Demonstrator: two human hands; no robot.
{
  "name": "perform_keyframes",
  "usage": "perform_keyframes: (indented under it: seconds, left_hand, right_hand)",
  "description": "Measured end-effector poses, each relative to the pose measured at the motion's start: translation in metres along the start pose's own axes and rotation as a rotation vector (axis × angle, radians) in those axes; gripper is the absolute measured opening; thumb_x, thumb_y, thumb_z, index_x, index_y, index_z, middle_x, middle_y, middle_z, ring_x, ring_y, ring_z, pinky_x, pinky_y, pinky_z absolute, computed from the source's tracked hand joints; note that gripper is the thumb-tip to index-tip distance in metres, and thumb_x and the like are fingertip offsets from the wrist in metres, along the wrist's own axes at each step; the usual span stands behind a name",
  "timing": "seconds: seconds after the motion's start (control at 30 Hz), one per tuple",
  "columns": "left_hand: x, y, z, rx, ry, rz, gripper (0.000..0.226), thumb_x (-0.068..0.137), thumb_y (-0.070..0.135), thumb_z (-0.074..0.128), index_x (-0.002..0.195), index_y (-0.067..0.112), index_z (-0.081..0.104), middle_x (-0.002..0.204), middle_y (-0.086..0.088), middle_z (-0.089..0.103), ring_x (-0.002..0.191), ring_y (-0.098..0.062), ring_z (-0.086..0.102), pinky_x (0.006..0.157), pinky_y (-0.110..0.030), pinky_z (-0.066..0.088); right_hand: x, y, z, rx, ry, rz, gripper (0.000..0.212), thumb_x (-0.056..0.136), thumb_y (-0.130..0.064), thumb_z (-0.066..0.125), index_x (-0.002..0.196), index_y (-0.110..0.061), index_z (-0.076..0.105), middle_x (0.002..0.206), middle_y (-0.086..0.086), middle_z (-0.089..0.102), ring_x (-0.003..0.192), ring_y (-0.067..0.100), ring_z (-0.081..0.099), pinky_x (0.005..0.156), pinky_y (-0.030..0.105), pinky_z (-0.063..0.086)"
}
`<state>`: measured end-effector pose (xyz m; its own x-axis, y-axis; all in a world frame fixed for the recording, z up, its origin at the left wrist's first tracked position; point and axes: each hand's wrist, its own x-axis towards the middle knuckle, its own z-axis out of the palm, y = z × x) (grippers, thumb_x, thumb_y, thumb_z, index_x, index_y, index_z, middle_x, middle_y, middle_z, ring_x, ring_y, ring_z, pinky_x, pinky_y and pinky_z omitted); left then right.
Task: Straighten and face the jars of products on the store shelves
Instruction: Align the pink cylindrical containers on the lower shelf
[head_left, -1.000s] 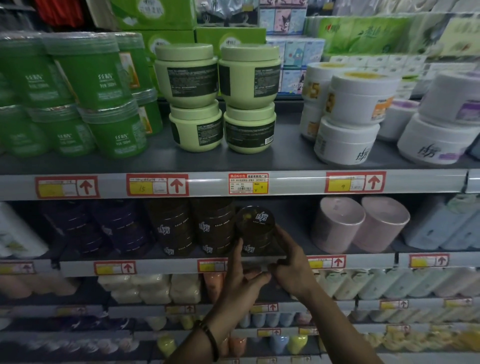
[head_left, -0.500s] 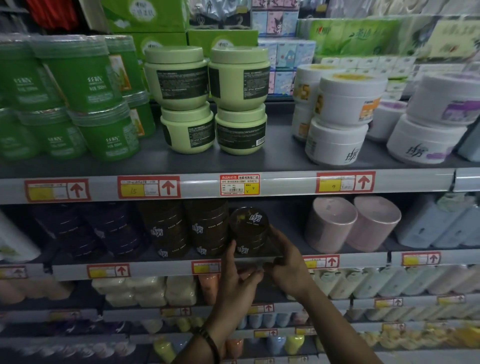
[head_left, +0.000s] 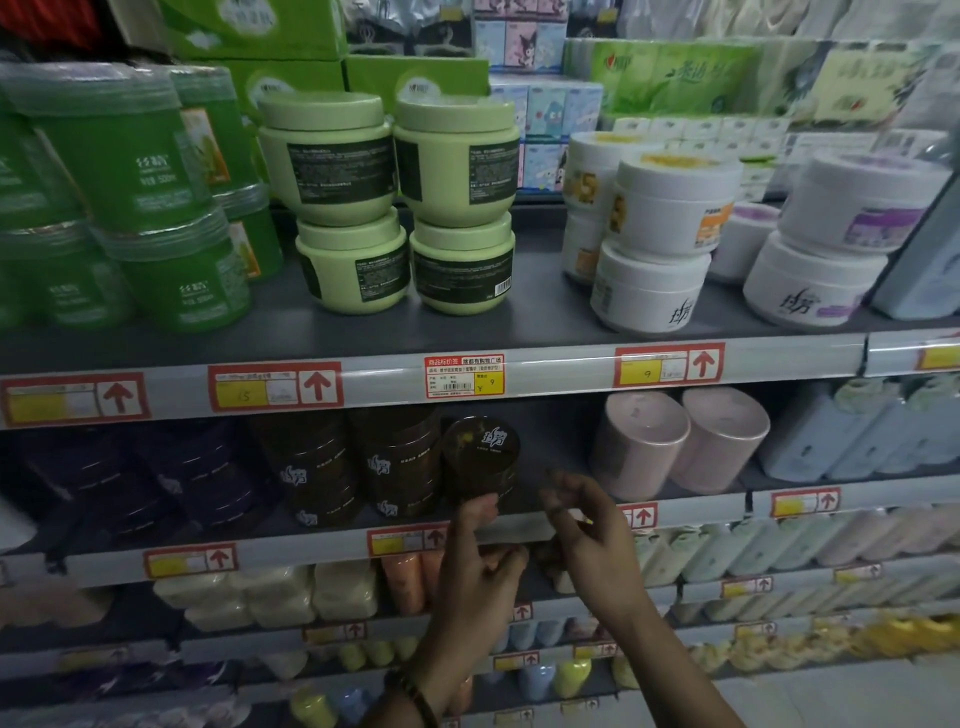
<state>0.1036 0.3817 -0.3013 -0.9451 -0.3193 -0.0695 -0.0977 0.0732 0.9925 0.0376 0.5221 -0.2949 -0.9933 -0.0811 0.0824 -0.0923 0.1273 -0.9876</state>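
The brown jar (head_left: 480, 462) is seen on the second shelf (head_left: 519, 530), right of two brown stacks. It is touched from below by the left hand (head_left: 475, 577) with a fingertip only. The right hand (head_left: 587, 525) is kept half open just right of it, with nothing held.

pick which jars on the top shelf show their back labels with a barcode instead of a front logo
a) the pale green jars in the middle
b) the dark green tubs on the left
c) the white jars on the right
a: the pale green jars show dark panels of small print, and the lower right one shows a barcode, while the dark green tubs and the white jars show logos toward the aisle.
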Motion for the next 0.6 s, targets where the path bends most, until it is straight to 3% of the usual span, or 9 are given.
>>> perform_keyframes:
  seconds: [0.07,0.2,0.4,0.5,0.6]
  left_hand:
    - [0.002,0.003,0.0,0.018,-0.048,-0.022,0.059,0.095,0.004,0.067,0.13,0.05,0.052,0.135,0.018,0.059,0.098,-0.009,0.068,0.081,-0.025,0.054]
    - [0.007,0.01,0.004,0.051,-0.128,0.011,0.056,0.094,0.0,0.067,0.137,0.033,0.051,0.132,0.013,0.059,0.11,0.014,0.059,0.088,-0.011,0.05]
    - [0.018,0.017,0.015,0.091,-0.216,0.048,0.058,0.092,0.006,0.073,0.135,0.038,0.05,0.134,0.017,0.055,0.109,0.018,0.056,0.087,-0.007,0.049]
    - [0.03,0.021,0.024,0.111,-0.188,0.076,0.061,0.091,0.003,0.073,0.135,0.037,0.048,0.136,0.015,0.053,0.106,0.014,0.059,0.082,-0.008,0.05]
    - [0.04,0.024,0.039,0.122,-0.17,0.101,0.067,0.089,0.006,0.076,0.139,0.04,0.046,0.138,0.016,0.051,0.111,0.002,0.062,0.081,-0.014,0.053]
  right_hand:
    - [-0.005,-0.006,-0.004,0.006,0.04,0.001,0.021,0.104,-0.018,0.066,0.115,-0.035,0.07,0.104,-0.007,0.076,0.08,0.035,0.074,0.066,0.053,0.061]
    - [-0.011,-0.017,-0.013,0.005,0.084,0.011,0.022,0.102,-0.01,0.067,0.114,-0.028,0.069,0.102,-0.005,0.076,0.081,0.028,0.073,0.057,0.032,0.057]
    - [-0.008,-0.016,-0.029,-0.018,0.226,-0.004,0.019,0.101,-0.009,0.068,0.113,-0.024,0.067,0.096,-0.006,0.074,0.076,0.025,0.073,0.056,0.035,0.058]
    - [-0.004,-0.011,-0.038,-0.048,0.227,-0.008,0.013,0.104,-0.027,0.064,0.111,-0.037,0.064,0.1,-0.012,0.073,0.082,0.022,0.074,0.067,0.054,0.062]
    - [-0.001,-0.011,-0.051,-0.047,0.223,-0.027,0.02,0.097,-0.036,0.062,0.109,-0.053,0.062,0.11,-0.021,0.073,0.096,0.024,0.073,0.081,0.056,0.061]
